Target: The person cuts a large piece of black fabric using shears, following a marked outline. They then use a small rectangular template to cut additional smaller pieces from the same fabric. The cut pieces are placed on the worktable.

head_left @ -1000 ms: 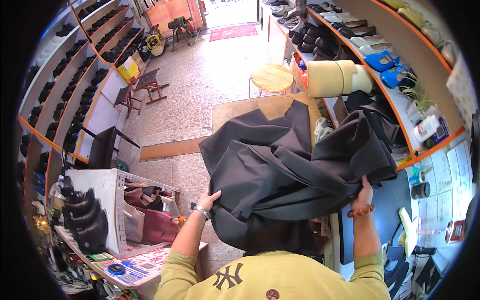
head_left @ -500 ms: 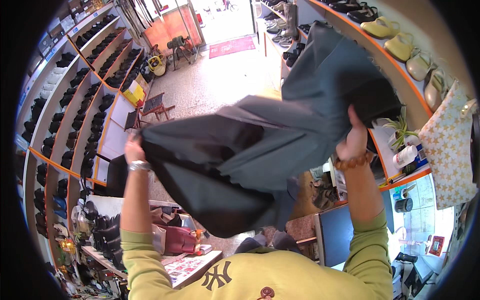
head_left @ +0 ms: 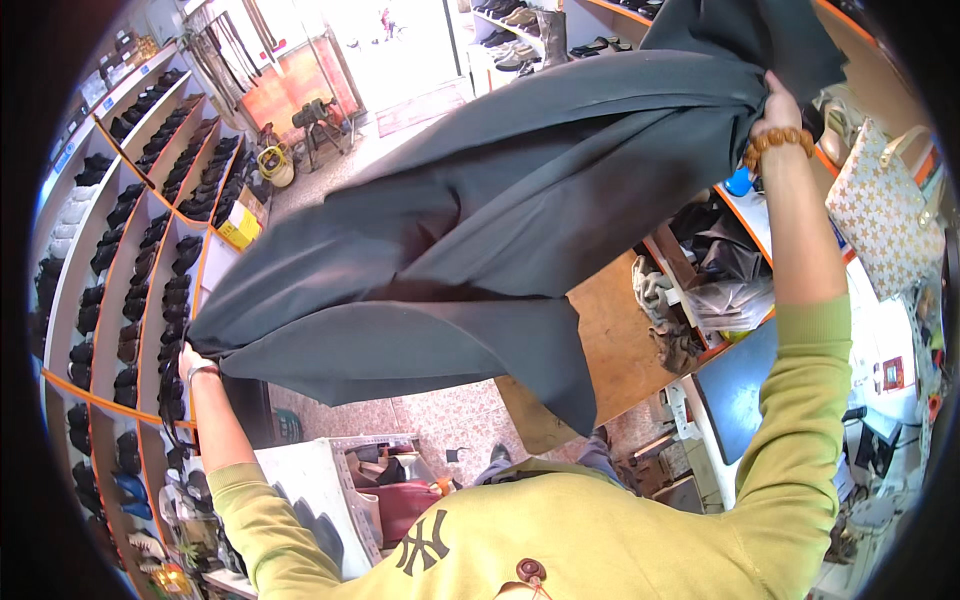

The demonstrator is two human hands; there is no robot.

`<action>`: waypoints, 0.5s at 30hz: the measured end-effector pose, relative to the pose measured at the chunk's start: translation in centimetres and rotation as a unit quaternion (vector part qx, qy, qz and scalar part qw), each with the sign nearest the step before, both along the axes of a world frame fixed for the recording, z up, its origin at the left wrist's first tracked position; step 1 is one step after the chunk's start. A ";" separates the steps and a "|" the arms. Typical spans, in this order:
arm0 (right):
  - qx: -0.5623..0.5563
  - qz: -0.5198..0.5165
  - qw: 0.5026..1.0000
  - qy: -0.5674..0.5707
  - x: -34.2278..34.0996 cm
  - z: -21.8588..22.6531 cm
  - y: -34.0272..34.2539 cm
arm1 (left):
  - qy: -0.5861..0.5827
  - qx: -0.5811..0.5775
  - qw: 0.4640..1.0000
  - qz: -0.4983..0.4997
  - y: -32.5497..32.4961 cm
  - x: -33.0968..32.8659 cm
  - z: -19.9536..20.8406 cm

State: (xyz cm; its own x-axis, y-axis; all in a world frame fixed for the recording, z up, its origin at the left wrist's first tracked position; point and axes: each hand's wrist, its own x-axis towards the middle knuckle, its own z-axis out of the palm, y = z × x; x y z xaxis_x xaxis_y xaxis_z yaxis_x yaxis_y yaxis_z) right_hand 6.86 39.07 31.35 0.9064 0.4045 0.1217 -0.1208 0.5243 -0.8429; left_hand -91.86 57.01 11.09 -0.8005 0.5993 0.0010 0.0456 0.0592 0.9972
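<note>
A large dark grey cloth (head_left: 480, 220) is stretched through the air in front of me, sagging in long folds between my hands. Gripping its left end is my left hand (head_left: 195, 362), closed, with a silver band at the wrist. My right hand (head_left: 776, 108), wearing a string of brown beads, is closed round a bunched part at the upper right. Beyond that grip more of the cloth flares up and outward. One corner hangs down near a brown board (head_left: 625, 345), hiding part of it.
Tall shelves (head_left: 140, 260) with rows of shoes curve along the left. At the right are a star-patterned bag (head_left: 880, 205), clear plastic bags (head_left: 735, 300) and a dark blue panel (head_left: 738, 385). A dark red bag (head_left: 405, 515) sits in a box below left. Beyond lies a bright doorway (head_left: 405, 45).
My hands have moved farther apart, the left one left and down, the right one up and right. The cloth is spread wider, and the brown board now shows more.
</note>
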 end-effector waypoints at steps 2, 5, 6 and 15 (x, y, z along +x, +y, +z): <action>-0.062 -0.070 0.995 -0.041 -0.7 2.5 -0.3 | -0.011 -0.011 1.000 -0.020 0.9 -2.0 -0.3; -0.115 -0.162 0.980 -0.033 -1.4 6.0 -1.0 | -0.028 -0.024 0.998 -0.045 1.5 -3.9 -0.7; -0.107 -0.162 0.980 -0.035 -1.5 6.6 -1.7 | -0.039 -0.030 0.998 -0.051 1.2 -4.4 -1.2; -0.132 -0.218 0.967 -0.010 3.4 9.8 -8.9 | -0.077 -0.087 0.989 -0.087 -1.5 -8.9 -2.9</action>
